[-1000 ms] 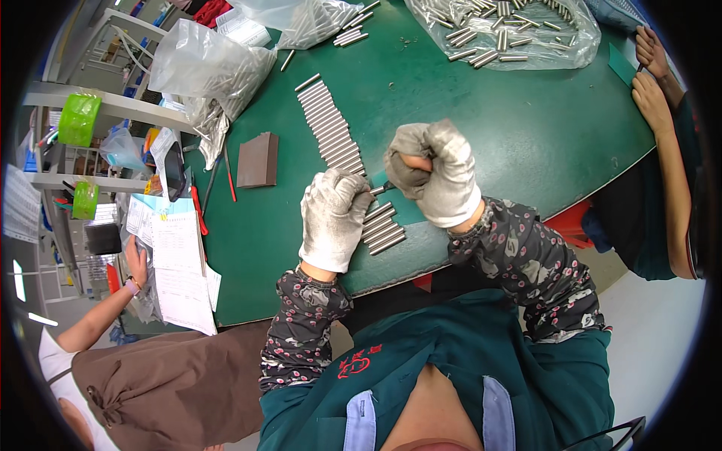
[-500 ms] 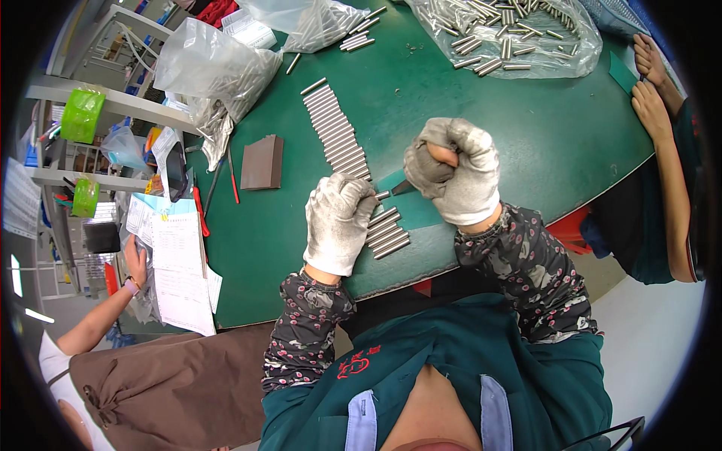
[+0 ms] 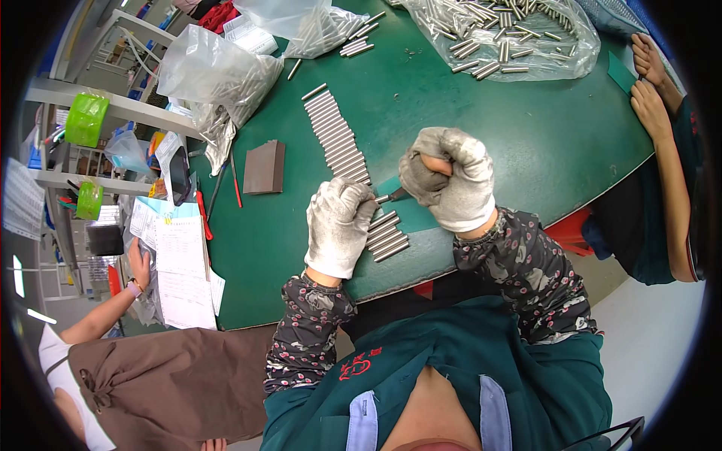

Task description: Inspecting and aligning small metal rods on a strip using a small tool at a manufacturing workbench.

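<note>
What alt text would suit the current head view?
A gloved left hand holds a metal pin; the gloved right hand holds a dark tool near its end. More pins lie in rows on a green table.

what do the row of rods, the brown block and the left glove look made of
Rods: smooth metal, probably steel, from their silvery glints. Brown block: matte, perhaps stacked paper or card, but unclear. Left glove: likely dull fabric, judging by its soft creases.
</note>
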A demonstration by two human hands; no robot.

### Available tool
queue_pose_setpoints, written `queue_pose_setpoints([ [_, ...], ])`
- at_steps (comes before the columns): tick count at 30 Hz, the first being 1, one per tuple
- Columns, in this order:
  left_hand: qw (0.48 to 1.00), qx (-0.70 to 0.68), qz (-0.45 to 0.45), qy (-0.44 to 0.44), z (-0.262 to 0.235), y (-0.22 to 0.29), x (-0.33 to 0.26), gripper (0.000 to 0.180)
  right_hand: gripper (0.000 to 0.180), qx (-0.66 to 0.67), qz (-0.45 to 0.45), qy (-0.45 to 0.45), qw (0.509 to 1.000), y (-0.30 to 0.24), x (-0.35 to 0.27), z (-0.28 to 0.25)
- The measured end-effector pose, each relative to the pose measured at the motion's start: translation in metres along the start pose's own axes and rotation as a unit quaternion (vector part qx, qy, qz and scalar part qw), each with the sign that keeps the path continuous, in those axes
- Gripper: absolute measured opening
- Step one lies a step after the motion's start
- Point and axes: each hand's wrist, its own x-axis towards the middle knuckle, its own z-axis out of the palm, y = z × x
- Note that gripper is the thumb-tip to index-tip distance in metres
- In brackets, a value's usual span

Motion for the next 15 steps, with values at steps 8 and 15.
queue_pose_setpoints([
  [8, 1.000, 0.003, -0.008, -0.004, -0.0002, -0.0003, -0.0005, 0.014, 0.037, -0.005, 0.000, -0.004, 1.000, -0.0014, -0.0007, 0.0007],
  [15, 1.000, 0.005, -0.002, -0.006, 0.0007, -0.0001, -0.0004, 0.015, 0.039, -0.040, 0.008, -0.005, 0.999, -0.0014, -0.0004, 0.0015],
])
